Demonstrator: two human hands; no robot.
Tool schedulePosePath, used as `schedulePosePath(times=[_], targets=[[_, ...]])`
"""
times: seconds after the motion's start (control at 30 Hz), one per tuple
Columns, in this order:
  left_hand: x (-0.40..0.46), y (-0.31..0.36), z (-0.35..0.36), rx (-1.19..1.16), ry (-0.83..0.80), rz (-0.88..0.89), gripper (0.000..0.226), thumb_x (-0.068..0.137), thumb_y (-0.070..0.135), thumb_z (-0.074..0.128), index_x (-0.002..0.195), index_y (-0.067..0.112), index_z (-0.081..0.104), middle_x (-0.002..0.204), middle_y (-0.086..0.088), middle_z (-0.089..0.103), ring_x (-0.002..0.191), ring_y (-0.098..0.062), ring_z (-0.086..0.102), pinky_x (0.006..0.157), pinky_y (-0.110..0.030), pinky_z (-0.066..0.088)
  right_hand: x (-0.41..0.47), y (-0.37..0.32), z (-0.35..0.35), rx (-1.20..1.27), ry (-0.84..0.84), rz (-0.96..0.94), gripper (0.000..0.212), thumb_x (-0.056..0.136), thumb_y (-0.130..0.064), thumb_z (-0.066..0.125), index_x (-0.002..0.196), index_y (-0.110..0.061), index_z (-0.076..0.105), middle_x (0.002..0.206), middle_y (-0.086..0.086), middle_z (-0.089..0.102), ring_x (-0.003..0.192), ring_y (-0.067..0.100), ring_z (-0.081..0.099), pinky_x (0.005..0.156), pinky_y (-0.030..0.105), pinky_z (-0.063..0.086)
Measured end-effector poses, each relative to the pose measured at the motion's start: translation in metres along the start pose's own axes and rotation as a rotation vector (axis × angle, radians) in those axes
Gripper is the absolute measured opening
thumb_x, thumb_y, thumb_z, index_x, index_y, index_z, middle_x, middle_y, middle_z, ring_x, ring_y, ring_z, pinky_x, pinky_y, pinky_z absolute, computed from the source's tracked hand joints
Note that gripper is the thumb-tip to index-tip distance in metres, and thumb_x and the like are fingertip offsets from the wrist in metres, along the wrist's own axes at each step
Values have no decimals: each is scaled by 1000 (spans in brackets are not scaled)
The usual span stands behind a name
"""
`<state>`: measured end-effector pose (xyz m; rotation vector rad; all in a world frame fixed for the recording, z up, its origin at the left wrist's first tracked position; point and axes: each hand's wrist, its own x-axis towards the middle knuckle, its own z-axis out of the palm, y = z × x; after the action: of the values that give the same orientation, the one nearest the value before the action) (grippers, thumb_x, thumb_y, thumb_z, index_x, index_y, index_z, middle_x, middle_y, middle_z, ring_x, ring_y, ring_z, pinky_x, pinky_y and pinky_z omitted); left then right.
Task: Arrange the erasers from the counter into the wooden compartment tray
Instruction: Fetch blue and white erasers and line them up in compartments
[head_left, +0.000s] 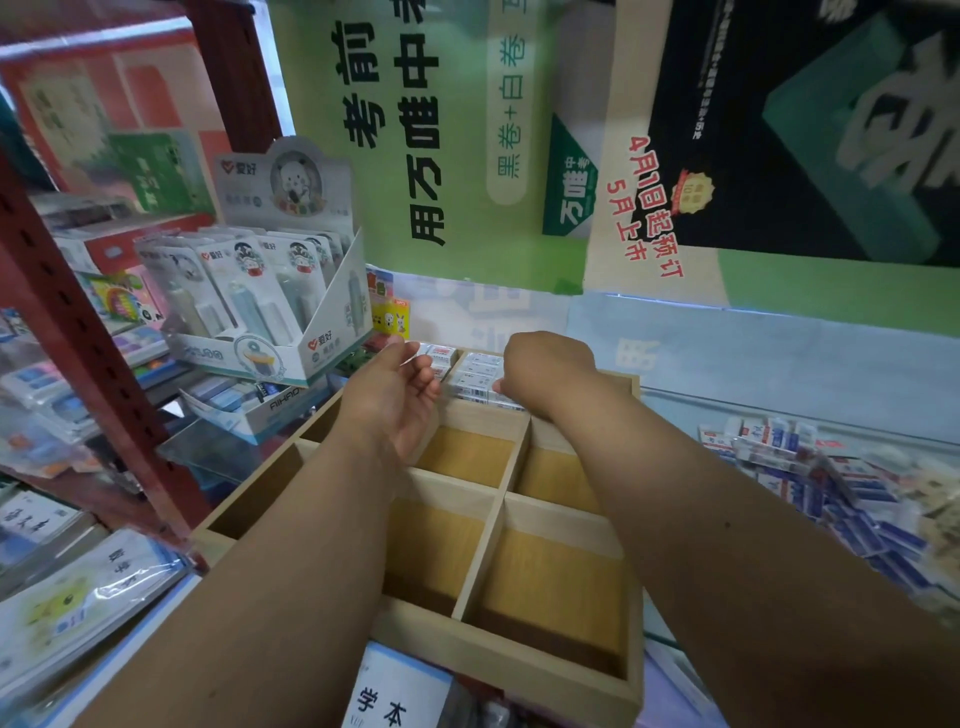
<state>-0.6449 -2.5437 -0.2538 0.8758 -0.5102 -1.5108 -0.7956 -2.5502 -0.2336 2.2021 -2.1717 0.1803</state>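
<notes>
Around the middle of the frame, the left hand (400, 387) is held loosely cupped above the wooden tray (511, 660), with nothing seen in it. Just right of it, the right hand (545, 371) is curled over the packed erasers (475, 376) in the far compartments; whether one is actually pinched can't be told. At the right edge, the loose eraser pile (810, 467) is left well apart. They're probably light, stiff and wrapper-slick, so best pinched across the long sides.

Left hand (400, 387) loosely cupped; right hand (545, 371) curled downward.
</notes>
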Motion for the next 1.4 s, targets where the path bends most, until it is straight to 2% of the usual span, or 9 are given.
schedulePosePath(times=[0.13,0.2,0.27,0.33,0.43,0.5,0.83,1.13,1.4], targets=[[-2,1,-1,9,-21,5,21,100,24,51,87,10,59,67,-2,54,57,-8,47,61,-18,45,3,6,-8,56,-124,-35,29,96,-40,48,85,-13,52,96,4,58,86,24,51,70,29,41],[-2,3,-3,25,-37,21,20,99,24,51,86,11,58,66,-1,53,56,-8,46,59,-18,44,1,19,-16,123,-169,-57,40,99,-40,41,111,-7,61,126,9,57,110,27,53,92,32,42],[-2,5,-5,44,-60,42,20,99,24,51,85,11,57,64,-1,54,56,-9,47,59,-19,44,-9,39,-27,257,-82,-26,43,97,-40,45,130,-14,55,141,6,48,126,25,45,102,32,35],[-4,6,-6,58,-93,66,19,98,25,52,85,12,57,61,0,55,55,-9,48,58,-20,43,-22,64,-38,378,32,-20,37,93,-40,55,122,-17,62,129,3,58,110,20,54,91,28,41],[-8,5,-5,98,-146,100,20,98,26,50,86,12,55,60,1,54,52,-9,49,54,-20,43,-49,102,-51,492,-16,37,31,89,-39,62,109,-16,68,90,-3,64,76,11,56,72,23,40],[-11,3,0,165,-168,114,18,99,25,48,87,12,54,59,1,54,49,-9,48,48,-20,43,-68,127,-59,479,-24,96,32,87,-41,63,109,-18,67,77,-8,61,67,7,57,63,23,41],[-55,-23,58,331,-238,-25,20,101,26,44,85,18,53,67,1,51,49,-10,43,47,-20,35,-137,186,-59,159,-141,128,49,79,-54,66,117,-23,59,105,-2,54,92,16,55,77,28,42],[-108,-62,82,221,-311,-185,22,99,24,47,80,18,56,57,3,55,45,-8,46,41,-15,40,-168,162,-38,-165,-193,-77,50,67,-52,76,92,-27,41,82,-11,42,88,14,37,77,30,31],[-125,-74,82,66,-260,-245,21,99,19,48,81,12,57,53,-1,55,41,-9,51,43,-16,45,-161,155,-38,-189,-170,-96,42,67,-35,75,94,-22,46,72,-10,42,81,18,48,53,26,26]])
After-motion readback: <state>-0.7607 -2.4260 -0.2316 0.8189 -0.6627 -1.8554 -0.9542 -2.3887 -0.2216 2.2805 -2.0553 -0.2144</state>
